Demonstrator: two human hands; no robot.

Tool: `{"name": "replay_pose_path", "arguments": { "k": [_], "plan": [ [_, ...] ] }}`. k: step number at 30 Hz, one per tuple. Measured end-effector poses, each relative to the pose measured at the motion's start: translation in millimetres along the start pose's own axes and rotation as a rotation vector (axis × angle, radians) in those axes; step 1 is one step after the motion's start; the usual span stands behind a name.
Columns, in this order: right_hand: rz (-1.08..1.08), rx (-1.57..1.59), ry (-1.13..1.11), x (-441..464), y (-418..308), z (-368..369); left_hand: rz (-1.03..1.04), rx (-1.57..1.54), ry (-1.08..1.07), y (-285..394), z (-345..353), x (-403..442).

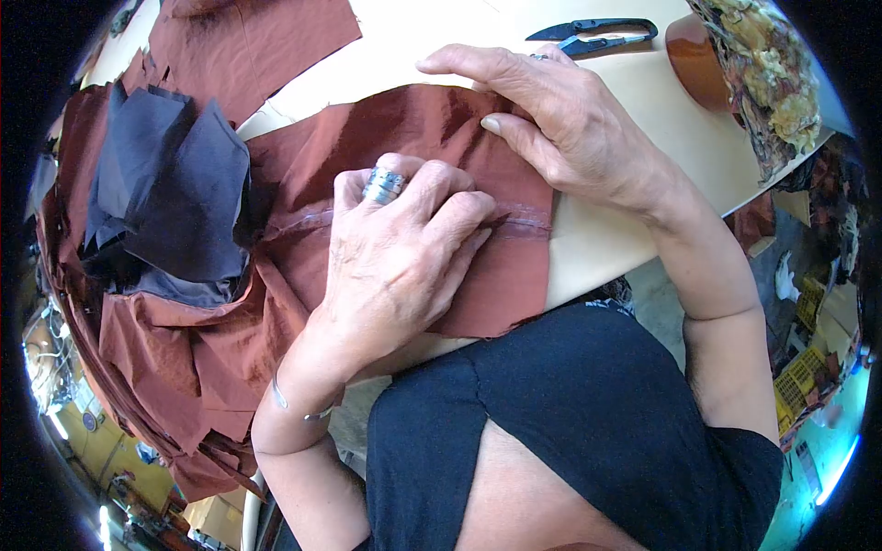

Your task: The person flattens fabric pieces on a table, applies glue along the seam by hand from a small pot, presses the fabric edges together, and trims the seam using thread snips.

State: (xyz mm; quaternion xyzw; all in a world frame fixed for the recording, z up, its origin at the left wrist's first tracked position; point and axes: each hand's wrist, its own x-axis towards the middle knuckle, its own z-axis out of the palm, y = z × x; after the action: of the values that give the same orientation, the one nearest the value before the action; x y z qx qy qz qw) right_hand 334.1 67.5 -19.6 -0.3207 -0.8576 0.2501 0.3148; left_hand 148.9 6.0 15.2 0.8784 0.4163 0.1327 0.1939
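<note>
A reddish-brown cloth [395, 115] lies on the pale table, with a whitish streak [525, 223] running across it. On the middle of this cloth rests my left hand [400, 243], rings on one finger. Its fingers are curled down and pressed together, and their tips are hidden, so whatever they may hold does not show. Over the cloth's upper right edge is my right hand [551, 110], index finger stretched out and thumb apart, holding nothing visible. Just beyond it are black thread snips [611, 37] on the table.
Dark cloth pieces [170, 184] are heaped at the left on more rumpled reddish-brown cloth [197, 367]. Another brown piece [253, 50] lies at the back left. A brown cylindrical object [695, 62] and a tangled yellowish bundle [772, 78] stand at the right table edge. Yellow crates [799, 386] are below.
</note>
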Motion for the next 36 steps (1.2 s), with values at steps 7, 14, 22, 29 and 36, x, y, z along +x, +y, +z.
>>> {"name": "replay_pose_path", "arguments": {
  "k": [7, 14, 22, 29, 36],
  "plan": [
    [-0.036, 0.005, 0.016, -0.4, 3.4, -0.2, -0.012, -0.088, -0.126, -2.3, 1.5, 3.6],
    [-0.021, 0.072, 0.007, -2.3, 5.2, 2.9, 0.019, 0.035, -0.266, 2.2, -4.0, 6.1],
    [-0.028, -0.014, 0.018, -1.9, 3.8, 0.4, 0.052, 0.017, -0.076, -4.2, 6.6, -3.3],
    [-0.003, 0.013, -0.032, -2.5, 1.5, 4.0, 0.101, 0.112, 0.058, -20.0, 0.0, -17.3],
    [-0.061, -0.106, -0.03, -2.1, 0.8, 1.7, 0.149, 0.228, 0.033, -22.9, -3.5, -17.7]
  ]
}}
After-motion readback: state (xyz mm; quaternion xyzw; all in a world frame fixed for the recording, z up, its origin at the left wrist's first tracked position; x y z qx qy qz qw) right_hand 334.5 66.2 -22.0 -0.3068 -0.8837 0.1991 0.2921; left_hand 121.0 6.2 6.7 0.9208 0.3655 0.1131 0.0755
